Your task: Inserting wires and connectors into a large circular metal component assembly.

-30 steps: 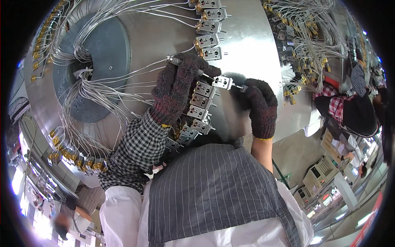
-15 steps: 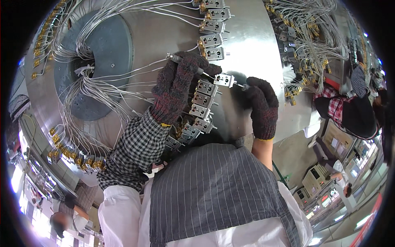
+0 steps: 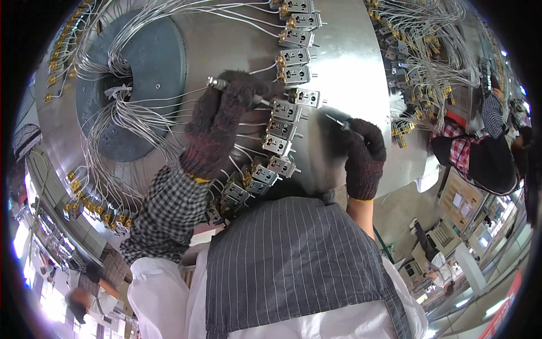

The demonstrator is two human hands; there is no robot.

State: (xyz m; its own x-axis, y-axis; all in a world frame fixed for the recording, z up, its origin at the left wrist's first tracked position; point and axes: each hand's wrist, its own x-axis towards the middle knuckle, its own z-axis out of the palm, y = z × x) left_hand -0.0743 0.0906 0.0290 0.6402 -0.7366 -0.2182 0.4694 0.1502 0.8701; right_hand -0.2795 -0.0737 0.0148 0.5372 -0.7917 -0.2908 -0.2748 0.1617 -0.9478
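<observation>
Head view: looking down at a big silvery drum (image 3: 223, 48), two gloved hands working near the middle.
Left hand (image 3: 226, 113): sitting around 11 o'clock in a dark knit glove, fingers curled in and gripping a slim metal tool (image 3: 217, 83). Its back end is poking out toward 10 o'clock, the thin shaft is aiming roughly at 4. Can't tell if the tip is touching anything.
Right hand (image 3: 364, 152): hanging out at 3 o'clock, same kind of glove, fingers wrapping a pointed tool (image 3: 337, 121). That tip is aiming at 10 o'clock, sitting just apart from the nearest box.
Nearest box: small silver box (image 3: 307, 98) sitting at 1 o'clock, between the two tools, its little peg pointing toward 3 or 4.
Box row: more metal boxes (image 3: 283, 129) are running from 12 o'clock down past the middle toward 8.
Wiring: white wires (image 3: 132, 124) are fanning out from a grey disc (image 3: 161, 62) over at 10 o'clock. Another wire tangle (image 3: 429, 42) with brass-coloured bits is hanging at 2.
Wearer: striped dark apron (image 3: 293, 260) is filling 6 o'clock, checked sleeve (image 3: 164, 203) is coming in from 8.
Background: a person in black and red check (image 3: 480, 152) is showing at 3 o'clock.
</observation>
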